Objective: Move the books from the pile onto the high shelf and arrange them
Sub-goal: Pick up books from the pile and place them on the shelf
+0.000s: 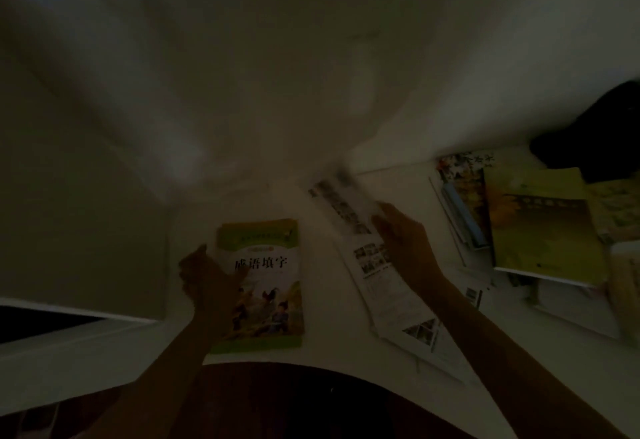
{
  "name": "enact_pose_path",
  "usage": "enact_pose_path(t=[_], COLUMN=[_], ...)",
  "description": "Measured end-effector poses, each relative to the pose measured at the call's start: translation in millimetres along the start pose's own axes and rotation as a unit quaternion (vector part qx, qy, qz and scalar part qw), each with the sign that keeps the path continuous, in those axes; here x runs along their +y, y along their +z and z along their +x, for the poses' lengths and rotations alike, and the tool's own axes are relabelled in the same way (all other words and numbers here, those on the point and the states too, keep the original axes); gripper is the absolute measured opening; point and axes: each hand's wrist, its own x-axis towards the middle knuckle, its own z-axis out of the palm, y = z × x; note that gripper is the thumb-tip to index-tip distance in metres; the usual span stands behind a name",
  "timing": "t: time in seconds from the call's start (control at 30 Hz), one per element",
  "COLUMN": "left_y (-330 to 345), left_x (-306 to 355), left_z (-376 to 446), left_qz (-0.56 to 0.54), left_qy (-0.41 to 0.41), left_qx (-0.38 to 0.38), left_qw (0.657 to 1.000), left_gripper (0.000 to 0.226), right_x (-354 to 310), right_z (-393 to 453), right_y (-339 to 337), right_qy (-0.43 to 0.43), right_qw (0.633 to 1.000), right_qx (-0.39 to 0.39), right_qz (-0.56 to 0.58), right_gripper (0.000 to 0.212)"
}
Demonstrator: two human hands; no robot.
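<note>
The view is dim. A book with a green and white cover and a cartoon picture [273,286] lies flat on the white surface [322,255]. My left hand [207,279] holds its left edge, thumb on the cover. Right of it a thin white booklet with small photos [384,286] lies slanted; my right hand [405,241] grips its upper part, which is blurred. At the right sits a loose pile of books, topped by a yellow-green one [543,230].
White walls [242,74] rise behind and to the left, meeting in a corner. A dark object [595,133] lies at the far right above the pile. A dark opening [41,320] shows at the lower left. My dark clothing fills the bottom.
</note>
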Motion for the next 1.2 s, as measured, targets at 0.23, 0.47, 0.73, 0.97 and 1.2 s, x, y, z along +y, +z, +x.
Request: enact_pose_path(t=[0.23,0.47,0.73,0.97,1.2], left_y=[14.0,44.9,56.9,49.1,42.1], left_x=[62.2,37.4,26.9,46.8,89.9], left_z=[-20.8,-25.0,-32.9,-37.2,-49.7], left_qz=[-0.354,-0.292,-0.290,-0.359,-0.430], left_qy=[-0.099,-0.030,-0.038,-0.039,-0.007], left_qx=[-0.299,-0.204,-0.164,-0.149,-0.197], left_qw=[0.881,0.934,0.942,0.921,0.881], left_gripper=[0.031,0.054,0.051,0.039,0.028], right_x=[9.1,71.6,80.2,50.4,-17.7], right_z=[-66.9,-50.1,-28.1,-29.7,-50.6], right_y=[34.2,-1.7,-20.2,-40.1,-5.4], right_qy=[-0.155,0.237,0.303,0.243,-0.086], right_qw=[0.962,0.946,0.888,0.957,0.928], right_qx=[-0.166,0.007,-0.029,0.088,0.110], right_qz=[-0.154,-0.220,-0.344,-0.130,-0.347], right_gripper=[0.035,0.070,0.069,0.034,0.030])
